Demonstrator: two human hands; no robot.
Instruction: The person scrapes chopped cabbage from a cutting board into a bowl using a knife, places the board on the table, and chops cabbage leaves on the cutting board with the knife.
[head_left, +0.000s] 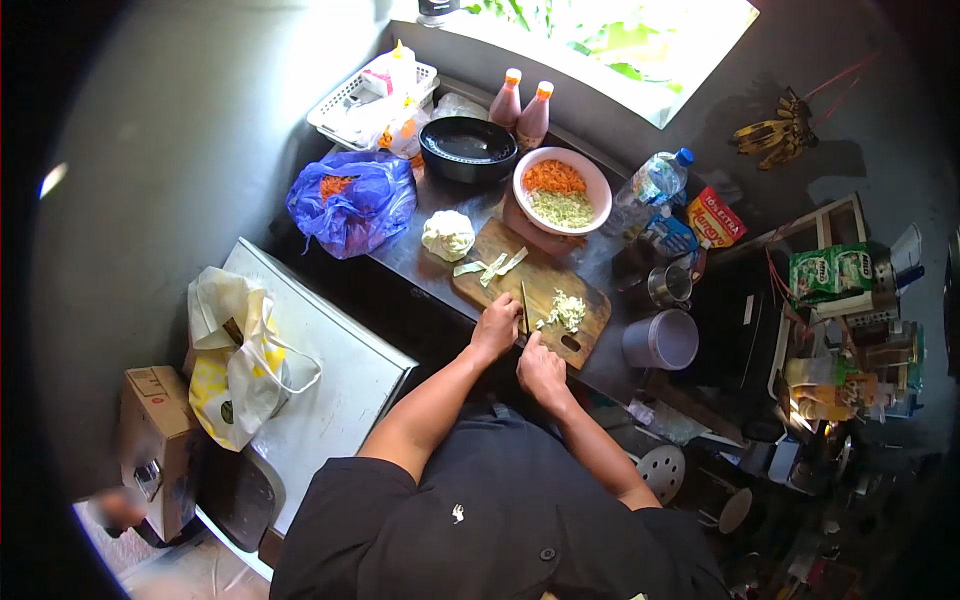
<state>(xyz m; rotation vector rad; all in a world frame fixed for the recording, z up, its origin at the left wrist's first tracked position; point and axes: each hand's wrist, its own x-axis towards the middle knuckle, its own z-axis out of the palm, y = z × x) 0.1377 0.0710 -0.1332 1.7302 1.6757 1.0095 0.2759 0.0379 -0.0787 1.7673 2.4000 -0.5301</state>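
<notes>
A wooden cutting board [590,297] lies on the dark counter, with shredded pale cabbage [567,311] near its right end and loose cabbage strips [490,267] at its left. My right hand [542,370] is closed at the board's near edge, around the handle end of a knife [525,303] whose blade points away from me. Beside the blade, my left hand [497,325] rests on the board with curled fingers; what they press on is hidden. A cabbage head [448,235] sits just beyond the board, and a pink bowl [604,200] holds shredded carrot and cabbage.
Behind are a black bowl [468,150], two sauce bottles [519,110] and a white basket [322,118]. A blue plastic bag [360,205] sits left. On the right stand a water bottle [655,180], a metal cup [668,286] and a grey container [660,341].
</notes>
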